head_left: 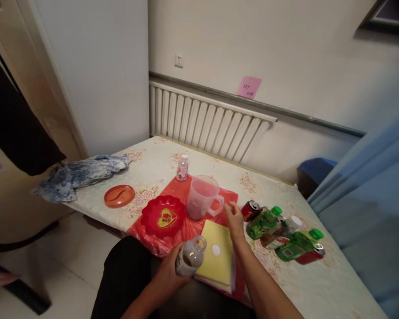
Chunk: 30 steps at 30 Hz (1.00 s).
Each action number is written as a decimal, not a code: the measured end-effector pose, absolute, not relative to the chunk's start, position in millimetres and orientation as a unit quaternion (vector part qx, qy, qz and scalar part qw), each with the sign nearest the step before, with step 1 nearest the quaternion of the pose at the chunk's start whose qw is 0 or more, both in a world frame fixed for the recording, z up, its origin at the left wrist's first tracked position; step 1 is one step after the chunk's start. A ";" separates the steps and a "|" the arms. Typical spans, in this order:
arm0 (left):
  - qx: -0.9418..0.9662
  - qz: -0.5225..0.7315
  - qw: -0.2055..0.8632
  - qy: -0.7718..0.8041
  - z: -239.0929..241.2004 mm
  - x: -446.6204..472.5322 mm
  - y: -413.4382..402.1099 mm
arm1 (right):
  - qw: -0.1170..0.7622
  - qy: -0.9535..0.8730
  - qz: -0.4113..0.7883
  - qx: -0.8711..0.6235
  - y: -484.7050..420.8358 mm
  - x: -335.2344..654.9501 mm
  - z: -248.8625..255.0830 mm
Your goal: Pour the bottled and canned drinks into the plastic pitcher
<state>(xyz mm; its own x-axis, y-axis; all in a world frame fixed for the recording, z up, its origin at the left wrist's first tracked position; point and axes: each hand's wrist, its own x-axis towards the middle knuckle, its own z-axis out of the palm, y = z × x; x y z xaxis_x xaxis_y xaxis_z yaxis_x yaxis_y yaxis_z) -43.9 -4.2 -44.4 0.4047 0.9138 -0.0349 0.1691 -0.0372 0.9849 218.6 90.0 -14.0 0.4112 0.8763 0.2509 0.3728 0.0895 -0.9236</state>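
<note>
My left hand (171,272) is wrapped round a clear, labelled bottle (190,257), which tilts slightly and has no cap on its mouth. My right hand (234,217) is just beside the handle of a translucent pink-white plastic pitcher (199,197); its fingers are loosely bent and slightly apart, with nothing seen in them. A white bottle cap (216,250) lies on a stack of yellow paper or notebooks (214,266). Left of the pitcher sits a red scalloped plate (153,219) with a yellow heart print. Behind the pitcher stands a small capped bottle (182,168).
Several drink bottles and cans, among them a green-capped bottle (262,223) and a red can (250,210), lie at the right. A red plastic bag (177,192) is spread under the pitcher. An orange dish (119,196) and blue-white cloth (89,173) are at left; a blue curtain (369,199) hangs right.
</note>
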 end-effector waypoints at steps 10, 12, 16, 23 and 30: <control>0.654 0.322 0.524 0.440 -49.6 -35.6 -6.5 | 0.310 -0.638 0.202 -0.675 -5.2 211.3 -68.6; 0.662 0.323 0.519 0.434 -49.4 -34.9 -6.9 | 0.298 -0.648 0.188 -0.675 -6.3 207.8 -68.5; 0.670 0.320 0.519 0.423 -44.6 -35.5 -8.5 | 0.299 -0.668 0.180 -0.658 -0.4 205.6 -44.6; 0.679 0.309 0.519 0.417 -42.7 -27.8 -10.2 | 0.279 -0.758 0.159 -0.567 -22.1 201.2 38.5; 0.698 0.294 0.510 0.407 -41.3 -22.1 -12.9 | 0.239 -0.797 0.156 -0.532 -42.7 199.3 69.8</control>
